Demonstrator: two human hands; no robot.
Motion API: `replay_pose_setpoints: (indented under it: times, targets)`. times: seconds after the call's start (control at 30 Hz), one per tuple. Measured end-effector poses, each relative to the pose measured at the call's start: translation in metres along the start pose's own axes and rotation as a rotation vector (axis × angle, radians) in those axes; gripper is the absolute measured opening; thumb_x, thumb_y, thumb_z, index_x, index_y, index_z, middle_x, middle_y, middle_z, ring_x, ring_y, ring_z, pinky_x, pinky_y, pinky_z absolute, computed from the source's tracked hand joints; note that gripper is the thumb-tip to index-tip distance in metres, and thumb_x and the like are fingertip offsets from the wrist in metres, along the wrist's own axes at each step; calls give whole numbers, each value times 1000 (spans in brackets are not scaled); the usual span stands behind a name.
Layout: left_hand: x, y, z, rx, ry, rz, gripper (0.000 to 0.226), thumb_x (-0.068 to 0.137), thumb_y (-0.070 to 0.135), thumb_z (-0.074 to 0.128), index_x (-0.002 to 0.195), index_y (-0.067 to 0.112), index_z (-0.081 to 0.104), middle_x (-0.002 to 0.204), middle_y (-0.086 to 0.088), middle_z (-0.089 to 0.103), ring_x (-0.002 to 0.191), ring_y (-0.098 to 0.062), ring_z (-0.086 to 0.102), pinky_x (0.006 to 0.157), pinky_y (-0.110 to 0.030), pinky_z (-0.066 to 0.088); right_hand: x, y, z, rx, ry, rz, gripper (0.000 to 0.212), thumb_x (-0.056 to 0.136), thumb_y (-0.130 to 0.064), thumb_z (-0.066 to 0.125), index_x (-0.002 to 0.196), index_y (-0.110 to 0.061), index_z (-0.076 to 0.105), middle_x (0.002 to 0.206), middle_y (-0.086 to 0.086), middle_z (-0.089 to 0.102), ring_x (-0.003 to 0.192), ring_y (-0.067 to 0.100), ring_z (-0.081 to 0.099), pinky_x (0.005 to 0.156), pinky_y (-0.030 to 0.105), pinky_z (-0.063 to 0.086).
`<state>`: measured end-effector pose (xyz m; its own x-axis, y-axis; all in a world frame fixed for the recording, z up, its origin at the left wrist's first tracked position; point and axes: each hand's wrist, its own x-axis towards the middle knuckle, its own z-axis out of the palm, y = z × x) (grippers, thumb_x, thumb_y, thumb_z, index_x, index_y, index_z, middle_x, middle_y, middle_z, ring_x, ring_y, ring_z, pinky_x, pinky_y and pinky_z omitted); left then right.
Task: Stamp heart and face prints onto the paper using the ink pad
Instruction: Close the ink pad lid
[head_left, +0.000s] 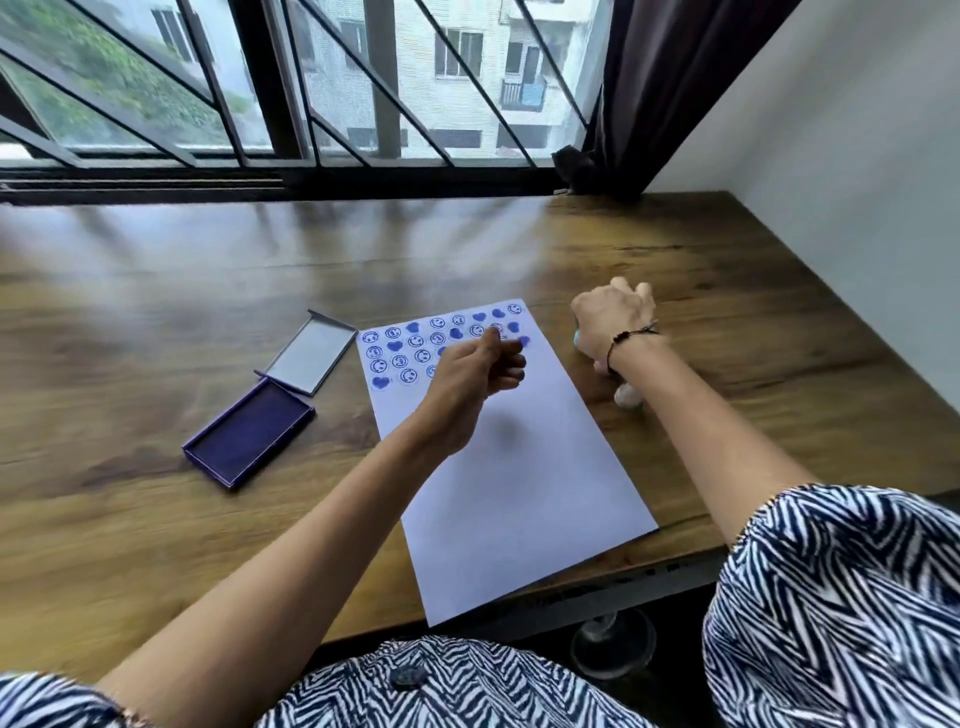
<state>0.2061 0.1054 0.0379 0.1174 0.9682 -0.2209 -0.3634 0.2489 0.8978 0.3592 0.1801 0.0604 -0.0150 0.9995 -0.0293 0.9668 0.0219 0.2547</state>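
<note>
A white paper (511, 467) lies on the wooden table, and its far end carries rows of blue heart and smiley face prints (415, 343). My left hand (470, 387) hovers over those rows with its fingers pinched on a small round stamp (497, 329) at the fingertips. Right of the paper, my right hand (613, 322) rests on the table, closed around a small stamp with a teal part (577, 338). An open purple ink pad (249, 434) sits left of the paper.
The ink pad's grey lid (311, 356) lies flat just beyond the pad. A white stamp-like piece (628, 396) sits on the table under my right wrist. A window with bars and a dark curtain (654, 93) stand behind the table.
</note>
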Motion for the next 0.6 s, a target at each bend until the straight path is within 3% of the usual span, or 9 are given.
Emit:
replay_pose_setpoints:
  times: [0.07, 0.23, 0.4, 0.6]
  targets:
    - [-3, -1, -6, -11, 18, -10, 35, 95, 25, 35, 83, 4, 60, 75, -11, 59, 64, -16, 57, 60, -17, 50, -3, 1, 2, -7, -47, 1, 24, 84, -13, 47, 103, -17, 61, 114, 11, 62, 115, 30, 43, 93, 44, 34]
    - [-17, 3, -36, 1, 119, 28, 35, 95, 27, 37, 87, 4, 61, 75, -10, 61, 64, -15, 57, 60, -18, 49, -11, -28, -21, 225, 145, -124, 30, 86, -28, 54, 112, -13, 55, 116, 16, 58, 114, 34, 44, 91, 44, 38]
    - [-45, 18, -90, 21, 317, 133, 34, 95, 27, 36, 92, 3, 61, 76, -8, 62, 66, -16, 57, 57, -16, 49, -5, -118, -47, 576, -14, -399, 39, 84, -34, 57, 114, -8, 57, 115, 19, 62, 113, 34, 51, 92, 39, 44]
    - [-90, 28, -144, -62, 586, 223, 32, 95, 23, 35, 80, 8, 59, 72, -10, 60, 50, -5, 58, 50, -14, 45, -2, -220, -51, 425, -124, -595, 66, 79, -53, 58, 124, -7, 43, 128, 21, 54, 118, 36, 48, 97, 39, 39]
